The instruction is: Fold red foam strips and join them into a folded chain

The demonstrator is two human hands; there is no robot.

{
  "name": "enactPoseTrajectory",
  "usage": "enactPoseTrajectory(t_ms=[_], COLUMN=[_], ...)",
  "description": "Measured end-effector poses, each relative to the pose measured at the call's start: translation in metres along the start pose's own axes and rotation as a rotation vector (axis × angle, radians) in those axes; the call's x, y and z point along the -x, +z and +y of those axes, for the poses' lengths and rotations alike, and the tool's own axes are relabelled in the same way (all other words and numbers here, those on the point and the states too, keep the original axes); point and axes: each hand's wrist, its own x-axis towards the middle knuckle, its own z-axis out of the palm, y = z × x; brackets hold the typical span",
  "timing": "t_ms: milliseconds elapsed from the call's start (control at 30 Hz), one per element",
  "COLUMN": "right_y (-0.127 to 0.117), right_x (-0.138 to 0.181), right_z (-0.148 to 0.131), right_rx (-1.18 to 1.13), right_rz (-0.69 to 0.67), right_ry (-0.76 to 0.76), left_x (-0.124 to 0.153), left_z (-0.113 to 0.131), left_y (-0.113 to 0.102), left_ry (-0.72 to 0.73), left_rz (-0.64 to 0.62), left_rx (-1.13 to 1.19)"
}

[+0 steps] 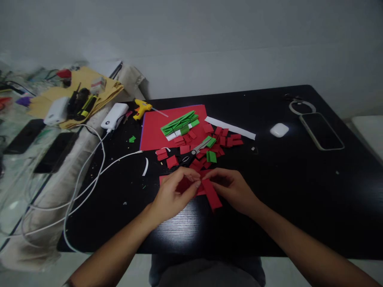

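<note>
My left hand (175,194) and my right hand (231,188) meet over the front middle of the black table (299,199). Both pinch a red paper strip (212,195) that hangs down between them, fingers closed on it. A flat red paper piece (163,180) lies under my hands. Just beyond them lie scissors (194,153) among several small folded red paper pieces (227,139) and a few green pieces (211,156).
A red sheet (154,129) with folded green strips (179,122) lies further back, next to a white strip (230,127). A yellow glue gun (141,108), a power bank (115,115) with white cables (89,171), an earbud case (279,130) and a phone (321,130) are around.
</note>
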Motion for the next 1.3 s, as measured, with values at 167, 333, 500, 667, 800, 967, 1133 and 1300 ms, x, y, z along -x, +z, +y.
enactPoseTrajectory(t_ms=[167,333,500,667,800,967,1133,1300], right_y=[-0.003,-0.004,-0.003,-0.003,-0.004,-0.004,-0.003,-0.002], right_x=[-0.001,-0.002,-0.002,-0.001,-0.002,-0.002,-0.002,0.0], right_z=[0.0,0.004,0.006,0.002,0.002,0.002,-0.002,-0.003], right_rx=[-0.13,-0.186,-0.166,-0.119,-0.116,-0.112,-0.093,-0.023], right_rz=[-0.047,-0.051,-0.043,-0.024,-0.03,-0.005,0.006,0.016], right_ry=[0.13,0.172,0.148,0.132,0.137,0.13,0.082,0.047], left_x=[-0.002,-0.003,-0.003,-0.004,-0.004,-0.004,-0.003,-0.003], left_z=[0.002,0.001,0.001,0.0,0.0,0.0,-0.001,0.001], left_y=[-0.003,-0.004,-0.002,-0.002,-0.002,-0.001,-0.001,-0.003], left_ry=[0.02,-0.001,-0.058,-0.113,-0.125,-0.105,-0.092,-0.055], left_rz=[-0.046,-0.09,-0.094,-0.096,-0.079,-0.059,-0.044,-0.046], left_rx=[-0.039,-0.019,0.026,0.055,0.069,0.061,0.059,0.015])
